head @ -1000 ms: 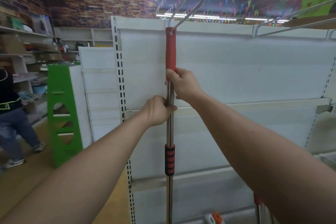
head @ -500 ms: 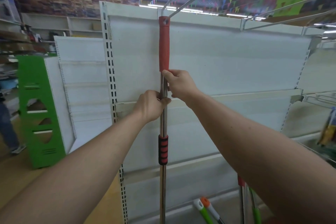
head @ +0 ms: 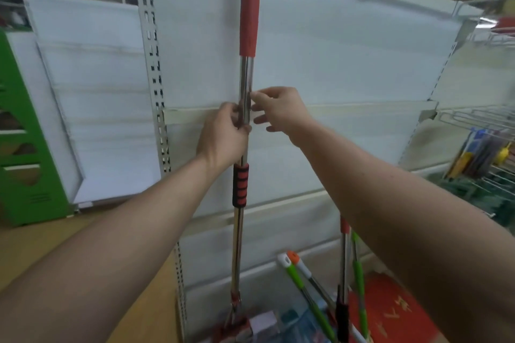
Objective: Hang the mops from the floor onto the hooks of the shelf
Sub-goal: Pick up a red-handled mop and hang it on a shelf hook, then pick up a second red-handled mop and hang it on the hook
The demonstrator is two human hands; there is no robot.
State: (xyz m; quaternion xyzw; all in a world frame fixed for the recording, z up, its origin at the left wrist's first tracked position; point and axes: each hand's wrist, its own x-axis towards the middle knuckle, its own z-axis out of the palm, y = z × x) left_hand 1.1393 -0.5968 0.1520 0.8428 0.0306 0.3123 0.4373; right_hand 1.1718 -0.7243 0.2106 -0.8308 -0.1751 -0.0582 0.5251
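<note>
Mop [head: 247,75] runs vertically up the middle of the frame, straight ahead: my left hand [head: 223,133] curls round its pole, my right hand [head: 278,110], fingers slack, just beside.

Left hand [head: 223,133] grips the red-handled mop [head: 250,8] upright against the white shelf [head: 348,64]; right hand [head: 281,108] (fingers loose) touches it.

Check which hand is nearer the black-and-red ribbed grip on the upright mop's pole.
Left. The left hand grips the pole just above the ribbed grip, wrist beside its top. The right hand is higher, right of the pole, fingers relaxed.
</note>
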